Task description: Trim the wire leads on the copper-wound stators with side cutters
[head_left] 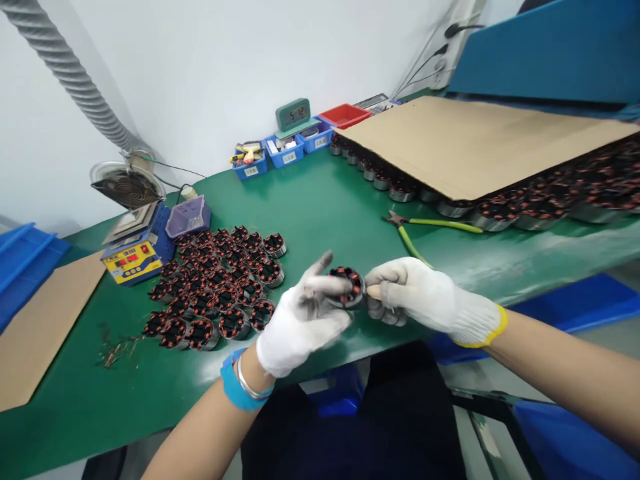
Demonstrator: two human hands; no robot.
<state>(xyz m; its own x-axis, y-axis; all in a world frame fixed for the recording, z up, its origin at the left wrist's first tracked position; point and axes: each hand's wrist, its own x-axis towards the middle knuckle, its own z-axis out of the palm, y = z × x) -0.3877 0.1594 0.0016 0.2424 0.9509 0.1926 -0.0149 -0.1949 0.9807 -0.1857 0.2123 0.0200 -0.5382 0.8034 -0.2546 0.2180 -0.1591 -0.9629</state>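
A motor stator (353, 288), a metal ring with copper windings and black insulation, is held above the front of the bench. My left hand (313, 313), in a white glove with greyed fingertips, is closed on it, one finger lying across its top. At the stator's right edge is my right hand (407, 293), also gloved, with thumb and fingers pinched together. Whatever is in that pinch is too small to make out. Several similar stators (220, 283) stand grouped left of my left hand. Green-handled cutting pliers (400, 220) lie open beyond my right hand.
A cardboard sheet (480, 143) covers more stators at the right. At left stand a blue-and-yellow soldering unit (135, 257), a purple tray (189, 217) and wire scraps (117, 350). Blue bins (250, 167), a red bin (345, 115) and a clock (293, 115) line the back.
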